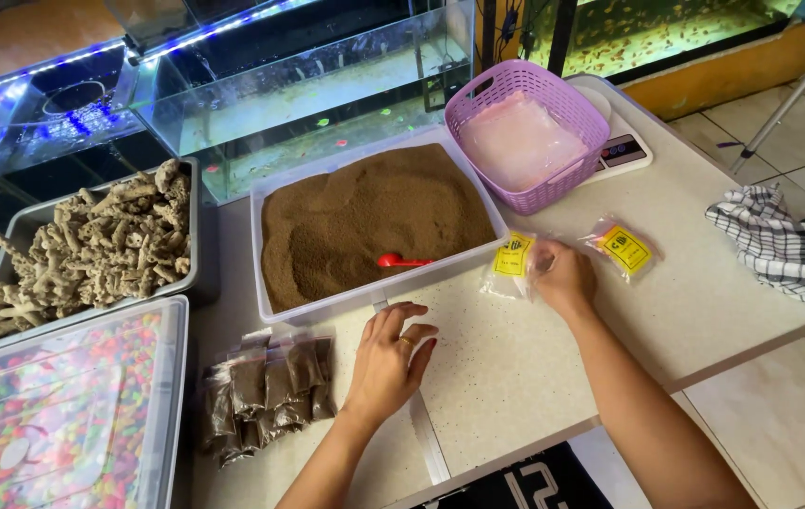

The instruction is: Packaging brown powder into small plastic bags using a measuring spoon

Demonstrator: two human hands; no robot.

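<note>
The empty bag (512, 265) with a yellow label lies on the bench (515, 358) beside the sand tray (365, 297). The right hand (562, 276) closes its fingers on the bag's edge; a pinch near the mouth would serve best. The left hand (388, 363) rests flat, fingers released, near the filled bags (266, 391).

Brown granules (374, 221) with a red scoop (400, 260), a lilac basket (527, 132), yellow-labelled clear bags (515, 259), a black-and-white checked cloth (779, 245), and multicoloured gravel (54, 415).
</note>
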